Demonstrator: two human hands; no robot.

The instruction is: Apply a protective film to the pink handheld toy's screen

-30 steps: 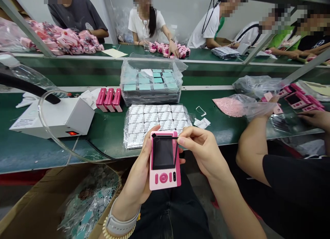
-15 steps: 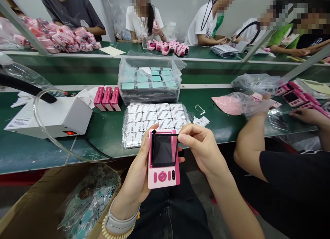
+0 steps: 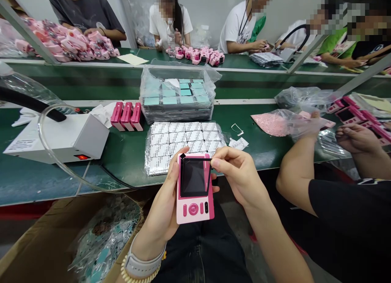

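Note:
A pink handheld device (image 3: 192,217) with magenta buttons is upright in my left hand (image 3: 166,199), whose fingers wrap round its left side and back. Over the device's screen area lies a black-framed clear panel (image 3: 194,178), slightly tilted, with a small black tab at its upper left. The thumb and forefinger of my right hand (image 3: 235,173) pinch the panel's upper right corner. Just beyond the device, a tray of white-labelled squares (image 3: 160,142) rests on the green bench (image 3: 122,161).
Behind the labelled squares stands a bagged stack of teal-covered pieces (image 3: 169,100). Three pink cases (image 3: 126,117) and a grey-white machine (image 3: 61,140) are at the left. A neighbour's arm (image 3: 295,165) reaches in at the right. An open carton (image 3: 39,242) sits below left.
The panel's left edge now sits closer to the device's screen frame. At the right, the neighbour's farther hand has lifted from the pink devices and moved left.

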